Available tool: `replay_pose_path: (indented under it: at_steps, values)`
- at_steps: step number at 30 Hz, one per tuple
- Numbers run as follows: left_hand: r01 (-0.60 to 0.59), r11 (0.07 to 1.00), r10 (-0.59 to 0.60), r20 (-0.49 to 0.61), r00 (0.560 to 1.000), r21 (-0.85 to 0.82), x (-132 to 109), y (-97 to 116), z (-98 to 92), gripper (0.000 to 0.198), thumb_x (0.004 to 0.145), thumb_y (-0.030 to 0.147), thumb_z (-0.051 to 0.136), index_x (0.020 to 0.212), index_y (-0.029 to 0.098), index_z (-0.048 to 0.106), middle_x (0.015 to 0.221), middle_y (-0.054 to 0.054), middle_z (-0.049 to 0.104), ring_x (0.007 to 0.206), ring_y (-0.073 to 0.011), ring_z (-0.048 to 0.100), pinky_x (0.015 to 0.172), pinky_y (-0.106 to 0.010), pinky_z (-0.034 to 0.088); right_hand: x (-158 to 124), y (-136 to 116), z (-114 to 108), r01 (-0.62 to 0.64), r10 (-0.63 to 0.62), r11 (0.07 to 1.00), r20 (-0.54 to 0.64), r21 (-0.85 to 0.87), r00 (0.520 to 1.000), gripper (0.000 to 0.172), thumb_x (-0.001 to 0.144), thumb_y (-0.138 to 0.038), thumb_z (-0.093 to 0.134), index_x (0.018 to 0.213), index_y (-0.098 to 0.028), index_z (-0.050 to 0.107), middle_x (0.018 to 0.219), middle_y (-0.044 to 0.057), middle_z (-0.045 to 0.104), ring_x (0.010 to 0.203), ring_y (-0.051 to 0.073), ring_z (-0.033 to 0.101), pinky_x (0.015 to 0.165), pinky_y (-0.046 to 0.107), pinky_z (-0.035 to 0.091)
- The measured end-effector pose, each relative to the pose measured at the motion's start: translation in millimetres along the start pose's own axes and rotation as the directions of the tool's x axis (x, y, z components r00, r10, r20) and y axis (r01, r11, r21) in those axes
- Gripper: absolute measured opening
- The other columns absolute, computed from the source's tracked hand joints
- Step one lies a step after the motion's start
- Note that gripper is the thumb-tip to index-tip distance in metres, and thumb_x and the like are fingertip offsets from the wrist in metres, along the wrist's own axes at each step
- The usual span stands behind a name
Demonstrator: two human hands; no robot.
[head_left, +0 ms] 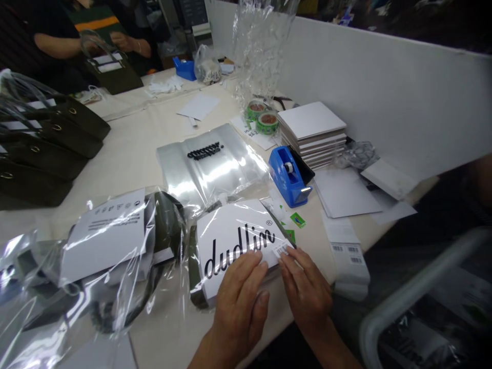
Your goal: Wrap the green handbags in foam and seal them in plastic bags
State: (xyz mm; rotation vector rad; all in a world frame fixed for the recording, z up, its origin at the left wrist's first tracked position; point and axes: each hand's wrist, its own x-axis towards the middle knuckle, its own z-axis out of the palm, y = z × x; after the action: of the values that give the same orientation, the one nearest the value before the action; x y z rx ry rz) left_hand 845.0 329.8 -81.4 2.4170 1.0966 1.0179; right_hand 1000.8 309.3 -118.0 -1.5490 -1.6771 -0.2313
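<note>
In front of me lies a dark green bag in a clear plastic sleeve, with a white card (230,228) lettered "dudlin" on top. My left hand (238,307) rests on the card's lower edge, its fingers stretched out and nothing gripped. At the lower right corner of the card is a small white barcode label (282,249). The fingertips of my right hand (307,287) touch that label and lie extended on it, with the palm hidden. To the left is a second bag (167,225) in clear plastic, bearing a white printed card (107,236).
Beyond the bag lies a stack of clear printed plastic sleeves (207,169). A blue tape dispenser (290,177), a stack of white cards (313,120), green tape rolls (267,122) and barcode label sheets (348,256) are to the right. Several dark bags (42,148) stand left; a co-worker (57,43) handles another.
</note>
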Motion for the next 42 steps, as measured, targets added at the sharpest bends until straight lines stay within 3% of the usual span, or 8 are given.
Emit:
replay_pose_path:
  at_steps: [6,14,20,25,29,33,37,42]
  values:
    - [-0.041,0.996,0.058,0.222,0.973,-0.082,24.0,-6.6,13.0,0.056,0.090,0.045,0.022,0.135,0.012,0.026,0.123,-0.013,0.050,0.119,-0.0241,0.039,0.095,-0.040,0.037,-7.5,-0.2,7.5,-0.031,0.032,0.999,-0.024,0.033,0.999,0.031,0.078,-0.008,0.057,0.108,-0.018,0.058,0.101,0.010,0.063,0.096,0.021,0.059,0.088,0.039,0.048]
    - [-0.021,0.999,0.033,0.300,0.953,-0.043,24.2,-12.7,31.5,0.070,0.086,0.059,0.010,0.137,0.012,0.017,0.124,-0.011,0.049,0.115,-0.0243,0.039,0.094,-0.040,0.029,-13.3,-0.4,13.1,-0.021,0.023,0.998,-0.034,0.056,0.999,0.034,0.078,-0.008,0.057,0.111,-0.018,0.056,0.101,0.009,0.063,0.095,0.020,0.057,0.089,0.042,0.045]
    - [-0.060,0.994,0.027,0.322,0.946,0.093,21.3,-7.4,32.6,0.064,0.087,0.056,0.019,0.132,0.013,0.031,0.123,-0.007,0.052,0.117,-0.0266,0.038,0.098,-0.043,0.020,-13.4,15.6,-9.2,-0.136,0.141,0.988,0.064,-0.074,0.988,0.021,0.077,-0.016,0.058,0.098,-0.021,0.061,0.096,0.005,0.065,0.083,0.022,0.055,0.080,0.043,0.041]
    - [-0.187,0.947,0.075,0.386,0.919,0.261,15.8,-2.0,31.3,0.051,0.083,0.048,0.042,0.125,0.019,0.044,0.133,-0.001,0.043,0.125,-0.0257,0.031,0.106,-0.041,0.006,-7.2,30.4,-20.7,-0.046,0.039,0.999,0.203,0.030,0.978,0.038,0.085,-0.020,0.038,0.122,-0.016,0.047,0.124,0.012,0.049,0.114,0.028,0.043,0.097,0.053,0.029]
    - [-0.241,0.906,0.081,0.414,0.906,0.348,10.7,-0.7,28.3,0.049,0.083,0.045,0.043,0.125,0.020,0.044,0.135,0.000,0.040,0.126,-0.0241,0.030,0.108,-0.042,0.002,-1.7,46.0,-10.3,-0.032,0.053,0.998,0.444,-0.055,0.894,0.042,0.089,-0.028,0.035,0.130,-0.021,0.040,0.135,0.008,0.038,0.127,0.031,0.025,0.101,0.061,0.010]
    - [-0.267,0.885,0.091,0.418,0.904,0.382,10.4,2.4,24.7,0.042,0.085,0.040,0.042,0.122,0.020,0.047,0.132,0.000,0.044,0.125,-0.0223,0.032,0.109,-0.042,0.002,15.2,68.4,-1.9,-0.362,0.318,0.931,0.385,0.044,0.866,0.044,0.091,-0.033,0.029,0.132,-0.017,0.038,0.137,0.008,0.036,0.128,0.023,0.027,0.105,0.046,0.021]
    - [-0.199,0.875,0.031,0.358,0.933,0.442,13.7,9.6,29.6,0.042,0.085,0.043,0.042,0.123,0.025,0.047,0.122,0.001,0.053,0.116,-0.0215,0.042,0.109,-0.043,0.002,57.9,80.6,23.7,-0.668,0.443,0.698,0.577,0.258,0.686,0.053,0.090,-0.045,0.028,0.131,-0.014,0.037,0.131,0.009,0.044,0.120,0.017,0.040,0.100,0.030,0.032]
    - [-0.203,0.864,0.054,0.317,0.947,0.461,8.6,16.1,33.8,0.042,0.084,0.047,0.042,0.119,0.025,0.051,0.118,-0.001,0.056,0.111,-0.0207,0.046,0.109,-0.043,0.005,113.8,85.5,94.4,-0.734,0.317,0.644,0.797,0.217,0.514,0.054,0.085,-0.054,0.036,0.113,-0.011,0.055,0.116,0.012,0.056,0.111,0.024,0.048,0.095,0.033,0.034]
